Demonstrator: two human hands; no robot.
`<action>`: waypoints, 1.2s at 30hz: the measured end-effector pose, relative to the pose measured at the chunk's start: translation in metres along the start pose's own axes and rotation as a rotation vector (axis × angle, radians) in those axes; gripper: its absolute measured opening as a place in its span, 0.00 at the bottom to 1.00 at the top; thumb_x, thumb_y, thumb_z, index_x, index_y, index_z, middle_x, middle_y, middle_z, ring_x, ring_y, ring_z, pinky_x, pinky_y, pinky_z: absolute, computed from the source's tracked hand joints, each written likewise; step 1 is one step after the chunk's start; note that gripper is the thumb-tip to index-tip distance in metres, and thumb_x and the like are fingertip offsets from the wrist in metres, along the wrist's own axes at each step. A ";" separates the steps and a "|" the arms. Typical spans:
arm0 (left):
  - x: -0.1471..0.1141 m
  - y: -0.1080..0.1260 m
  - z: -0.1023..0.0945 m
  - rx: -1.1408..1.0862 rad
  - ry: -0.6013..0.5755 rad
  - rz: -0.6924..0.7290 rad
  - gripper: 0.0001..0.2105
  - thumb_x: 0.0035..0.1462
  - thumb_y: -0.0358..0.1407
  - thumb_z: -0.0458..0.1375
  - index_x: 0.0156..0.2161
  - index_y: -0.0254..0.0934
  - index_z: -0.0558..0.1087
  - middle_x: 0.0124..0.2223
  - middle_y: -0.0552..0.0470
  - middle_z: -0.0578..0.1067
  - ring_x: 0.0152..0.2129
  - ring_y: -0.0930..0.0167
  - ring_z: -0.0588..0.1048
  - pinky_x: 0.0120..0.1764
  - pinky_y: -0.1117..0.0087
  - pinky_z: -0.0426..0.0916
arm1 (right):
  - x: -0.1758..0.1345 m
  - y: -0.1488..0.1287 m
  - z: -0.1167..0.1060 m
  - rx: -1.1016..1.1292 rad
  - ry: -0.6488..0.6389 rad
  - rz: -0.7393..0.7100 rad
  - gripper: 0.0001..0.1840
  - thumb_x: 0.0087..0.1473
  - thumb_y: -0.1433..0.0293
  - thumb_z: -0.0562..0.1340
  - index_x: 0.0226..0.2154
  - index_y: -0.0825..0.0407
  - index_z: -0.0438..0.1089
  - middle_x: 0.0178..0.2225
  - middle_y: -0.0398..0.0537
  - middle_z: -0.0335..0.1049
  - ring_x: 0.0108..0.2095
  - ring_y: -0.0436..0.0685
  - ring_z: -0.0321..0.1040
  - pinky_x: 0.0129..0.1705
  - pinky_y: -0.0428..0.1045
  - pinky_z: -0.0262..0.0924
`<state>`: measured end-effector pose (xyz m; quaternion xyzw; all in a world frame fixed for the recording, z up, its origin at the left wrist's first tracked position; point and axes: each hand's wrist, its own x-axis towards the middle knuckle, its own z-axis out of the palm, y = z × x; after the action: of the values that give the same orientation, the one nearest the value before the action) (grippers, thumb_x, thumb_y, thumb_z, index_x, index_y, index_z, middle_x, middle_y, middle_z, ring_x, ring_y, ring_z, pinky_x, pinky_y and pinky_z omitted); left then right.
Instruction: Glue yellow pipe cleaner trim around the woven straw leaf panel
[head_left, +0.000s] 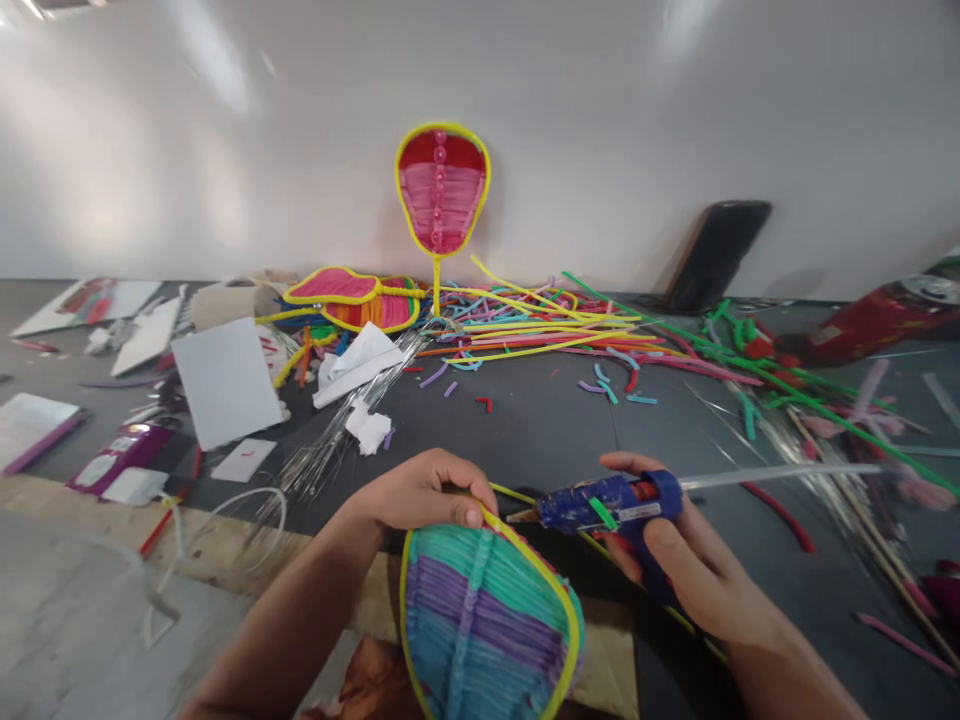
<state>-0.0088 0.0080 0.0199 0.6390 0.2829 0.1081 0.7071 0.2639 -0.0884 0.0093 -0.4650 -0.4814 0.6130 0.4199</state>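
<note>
My left hand (pixel 435 495) pinches the upper edge of a rounded pipe-cleaner piece (pixel 480 620), banded in teal, purple and blue with a yellow rim and a raised middle rib. Its lower end runs out of view. In my right hand (pixel 690 565) is a blue hot glue gun (pixel 600 503), its nozzle pointing left close to the yellow rim; I cannot tell whether they touch. A clear glue stick (pixel 780 475) sticks out of the gun's back. A yellow pipe cleaner (pixel 514 493) runs from the rim area behind the gun.
Against the grey wall stands a pink pipe-cleaner piece (pixel 441 195) on a yellow stem. Loose pipe cleaners (pixel 555 325) lie behind my hands, beside wires (pixel 330 430) and paper scraps (pixel 367 425). A phone (pixel 716 255) and a red can (pixel 877 320) are at the right, a white card (pixel 229 385) at the left.
</note>
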 end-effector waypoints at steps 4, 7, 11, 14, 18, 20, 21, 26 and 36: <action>0.000 0.001 0.000 -0.020 -0.012 0.019 0.17 0.51 0.48 0.62 0.33 0.34 0.78 0.30 0.49 0.77 0.27 0.73 0.72 0.32 0.74 0.65 | -0.001 -0.001 0.002 0.001 -0.013 -0.031 0.30 0.58 0.49 0.52 0.56 0.47 0.50 0.21 0.40 0.61 0.20 0.51 0.59 0.23 0.46 0.55; 0.000 0.002 0.000 -0.017 -0.013 0.022 0.16 0.51 0.48 0.62 0.33 0.34 0.78 0.31 0.48 0.77 0.28 0.72 0.72 0.32 0.74 0.65 | 0.001 0.002 -0.001 -0.015 -0.081 -0.079 0.27 0.60 0.52 0.51 0.56 0.46 0.50 0.23 0.40 0.61 0.21 0.50 0.58 0.23 0.45 0.55; 0.001 0.002 0.000 -0.024 -0.012 0.027 0.16 0.51 0.47 0.63 0.33 0.34 0.78 0.30 0.49 0.76 0.28 0.72 0.71 0.32 0.73 0.64 | 0.002 0.005 -0.004 -0.036 -0.116 -0.095 0.25 0.61 0.53 0.51 0.56 0.45 0.49 0.24 0.41 0.61 0.21 0.50 0.58 0.22 0.44 0.55; 0.000 0.001 0.000 -0.036 -0.022 0.033 0.15 0.52 0.46 0.63 0.33 0.34 0.78 0.30 0.49 0.76 0.27 0.73 0.71 0.32 0.74 0.64 | 0.003 0.006 -0.003 -0.031 -0.119 -0.097 0.24 0.61 0.54 0.51 0.55 0.45 0.49 0.24 0.40 0.60 0.21 0.49 0.58 0.23 0.44 0.56; 0.000 -0.002 0.000 -0.034 -0.017 0.027 0.15 0.51 0.46 0.63 0.34 0.34 0.78 0.31 0.49 0.76 0.28 0.73 0.71 0.32 0.74 0.64 | 0.004 0.008 -0.003 -0.006 -0.097 -0.098 0.21 0.61 0.54 0.53 0.52 0.46 0.53 0.23 0.40 0.62 0.21 0.49 0.59 0.24 0.44 0.57; 0.000 -0.003 -0.001 -0.033 -0.018 0.031 0.16 0.51 0.47 0.63 0.34 0.33 0.78 0.31 0.49 0.76 0.28 0.72 0.71 0.32 0.74 0.64 | 0.004 0.009 -0.004 0.052 -0.072 -0.095 0.20 0.60 0.53 0.54 0.50 0.45 0.55 0.23 0.41 0.65 0.22 0.50 0.61 0.25 0.45 0.57; 0.001 -0.004 -0.001 -0.032 -0.022 0.035 0.16 0.51 0.47 0.63 0.34 0.33 0.78 0.31 0.48 0.76 0.28 0.72 0.71 0.33 0.74 0.65 | 0.004 0.009 -0.005 0.094 -0.048 -0.079 0.21 0.60 0.53 0.54 0.50 0.45 0.55 0.23 0.42 0.67 0.22 0.50 0.63 0.26 0.45 0.58; 0.001 -0.002 -0.001 -0.029 -0.028 0.056 0.16 0.52 0.47 0.62 0.34 0.33 0.78 0.31 0.48 0.76 0.28 0.72 0.71 0.33 0.74 0.64 | 0.002 0.005 -0.005 0.284 0.084 0.050 0.27 0.51 0.52 0.63 0.49 0.44 0.59 0.28 0.47 0.74 0.28 0.58 0.72 0.31 0.52 0.64; 0.000 -0.001 -0.003 0.041 -0.021 0.044 0.17 0.52 0.48 0.61 0.34 0.33 0.78 0.31 0.48 0.76 0.28 0.72 0.71 0.32 0.74 0.64 | 0.017 0.011 -0.006 0.480 0.198 0.127 0.29 0.43 0.57 0.70 0.46 0.46 0.62 0.29 0.46 0.74 0.27 0.58 0.74 0.32 0.55 0.68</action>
<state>-0.0103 0.0103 0.0188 0.6604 0.2635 0.1109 0.6944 0.2648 -0.0728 -0.0047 -0.4389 -0.2487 0.6862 0.5240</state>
